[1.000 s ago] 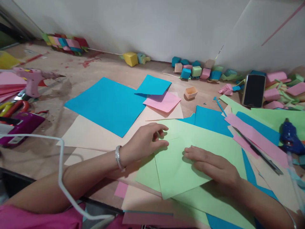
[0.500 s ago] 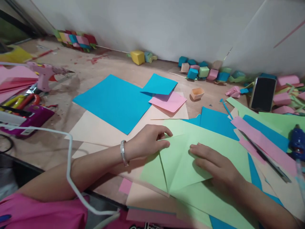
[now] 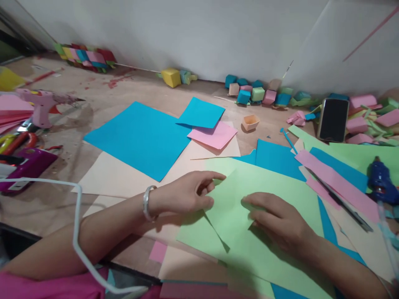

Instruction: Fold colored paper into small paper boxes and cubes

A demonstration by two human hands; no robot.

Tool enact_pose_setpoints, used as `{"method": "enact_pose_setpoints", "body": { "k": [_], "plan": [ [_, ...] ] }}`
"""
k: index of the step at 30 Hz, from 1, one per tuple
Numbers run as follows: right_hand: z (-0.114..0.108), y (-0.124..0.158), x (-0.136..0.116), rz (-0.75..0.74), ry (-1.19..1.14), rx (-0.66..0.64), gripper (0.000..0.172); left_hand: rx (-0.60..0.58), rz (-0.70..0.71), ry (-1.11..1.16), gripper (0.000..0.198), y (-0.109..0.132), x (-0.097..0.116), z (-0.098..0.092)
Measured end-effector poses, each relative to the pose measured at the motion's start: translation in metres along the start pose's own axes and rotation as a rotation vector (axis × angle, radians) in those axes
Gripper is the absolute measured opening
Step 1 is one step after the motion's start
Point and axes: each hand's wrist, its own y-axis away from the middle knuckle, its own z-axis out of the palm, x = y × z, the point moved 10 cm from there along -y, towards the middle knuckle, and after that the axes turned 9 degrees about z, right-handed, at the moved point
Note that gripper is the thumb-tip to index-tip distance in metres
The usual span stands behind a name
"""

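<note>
Light green paper (image 3: pixel 280 257) lies before me, with a smaller green piece (image 3: pixel 227 203) raised above it, its lower corner pointing toward me. My left hand (image 3: pixel 190 193), with a silver bangle at the wrist, is at the left edge of the raised piece; its fingers are curled, the index finger stretched along the top edge. My right hand (image 3: pixel 277 216) is at the piece's right side, thumb and fingers close together at its edge. Beyond the hands are a large blue sheet (image 3: pixel 140 139), a smaller blue piece (image 3: pixel 202 112) and a pink piece (image 3: pixel 213 135).
Small paper boxes (image 3: pixel 257 93) line the wall. A phone (image 3: pixel 333 120) leans at the right, near a blue glue gun (image 3: pixel 382 180) and a cutter (image 3: pixel 343 203). A pink glue gun (image 3: pixel 42 108) is at the left; a white cable (image 3: pixel 76 232) crosses my left forearm.
The green piece's fold has opened out and its lower corner has shifted. My right hand has moved slightly left and down. The whole view has shifted a little.
</note>
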Motion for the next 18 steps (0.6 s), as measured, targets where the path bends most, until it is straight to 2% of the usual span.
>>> {"method": "enact_pose_setpoints", "body": {
  "k": [3,6,9,12,15,18],
  "plan": [
    [-0.001,-0.005,-0.006,0.02,-0.191,-0.064,0.019,-0.11,-0.023,0.095,0.035,0.004,0.002,0.011],
    [-0.001,-0.006,-0.025,-0.065,-0.255,-0.142,0.028,-0.119,-0.087,0.287,0.032,0.008,0.003,0.021],
    [-0.008,0.001,-0.052,-0.27,-0.196,-0.154,0.025,-0.129,-0.215,0.641,0.043,0.015,0.001,0.039],
    [-0.015,0.01,-0.068,-0.385,-0.098,-0.166,0.02,-0.123,-0.346,0.916,0.052,0.019,-0.005,0.049],
    [-0.018,0.016,-0.079,-0.458,0.043,-0.162,0.029,-0.037,-0.399,1.015,0.049,0.016,-0.018,0.043],
    [-0.016,0.021,-0.085,-0.514,0.188,-0.125,0.031,-0.044,-0.376,1.058,0.045,0.012,-0.021,0.044]
  ]
}}
